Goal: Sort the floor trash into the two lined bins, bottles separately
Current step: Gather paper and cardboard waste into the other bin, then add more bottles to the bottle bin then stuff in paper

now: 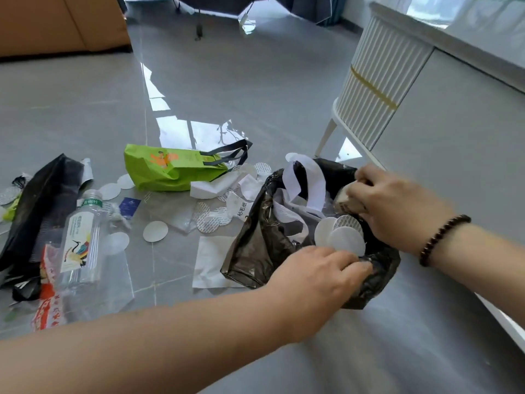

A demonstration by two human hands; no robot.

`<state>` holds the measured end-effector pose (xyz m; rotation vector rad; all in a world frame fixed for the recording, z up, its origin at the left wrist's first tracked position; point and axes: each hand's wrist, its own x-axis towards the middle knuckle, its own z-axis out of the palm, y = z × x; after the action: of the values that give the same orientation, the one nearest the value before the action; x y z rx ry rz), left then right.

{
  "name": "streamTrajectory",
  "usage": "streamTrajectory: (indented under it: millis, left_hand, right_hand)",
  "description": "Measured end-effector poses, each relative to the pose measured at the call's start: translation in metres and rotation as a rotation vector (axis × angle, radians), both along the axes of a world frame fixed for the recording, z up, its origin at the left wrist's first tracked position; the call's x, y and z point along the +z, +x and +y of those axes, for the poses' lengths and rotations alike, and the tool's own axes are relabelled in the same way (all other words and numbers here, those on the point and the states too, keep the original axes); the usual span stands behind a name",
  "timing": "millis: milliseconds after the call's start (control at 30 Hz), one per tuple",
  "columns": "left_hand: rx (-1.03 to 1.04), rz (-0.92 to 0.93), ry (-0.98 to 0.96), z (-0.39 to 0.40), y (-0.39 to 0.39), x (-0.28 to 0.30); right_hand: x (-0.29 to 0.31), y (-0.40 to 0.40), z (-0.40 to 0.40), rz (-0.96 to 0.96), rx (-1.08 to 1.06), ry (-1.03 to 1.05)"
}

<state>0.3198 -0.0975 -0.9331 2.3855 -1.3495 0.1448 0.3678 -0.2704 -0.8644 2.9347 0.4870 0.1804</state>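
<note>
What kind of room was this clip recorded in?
Probably a home living room: a tan sofa at the far left, a white fluted cabinet on legs at right, and a glossy grey tiled floor strewn with household trash.

Floor litter point(154, 231) left; cabinet point(377, 89) right.

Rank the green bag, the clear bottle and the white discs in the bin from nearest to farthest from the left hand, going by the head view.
1. White discs, in the bin just beyond the left hand.
2. Green bag, on the floor, up and left.
3. Clear bottle, far left among the wrappers.
</note>
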Motion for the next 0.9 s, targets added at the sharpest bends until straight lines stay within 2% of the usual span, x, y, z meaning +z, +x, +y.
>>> streamTrajectory:
  millis: [333,433,633,733,833,900]
  left_hand:
    - [0.017,0.004,0.011,0.027,-0.009,0.001]
    - [0.003,0.033,0.001,0.032,-0.011,0.001]
    - [0.012,0.026,-0.034,0.031,-0.012,-0.006]
    - [-0.011,-0.006,-0.091,0.034,-0.011,-0.007]
    - [0.022,0.067,-0.364,0.043,-0.009,-0.008]
    - [0.211,0.239,-0.555,0.049,-0.007,-0.01]
  right_hand:
    - [-0.022,0.027,0.015,0.676,-0.015,-0.23]
    - [-0.027,0.029,0.014,0.751,-0.004,-0.299]
    - [-0.049,0.029,-0.003,0.764,-0.022,-0.358]
    - [-0.045,0.025,-0.009,0.609,0.009,-0.301]
    - [-0.033,0.015,-0.016,0.419,-0.016,-0.201]
    - [-0.022,0.005,-0.023,0.308,-0.043,-0.124]
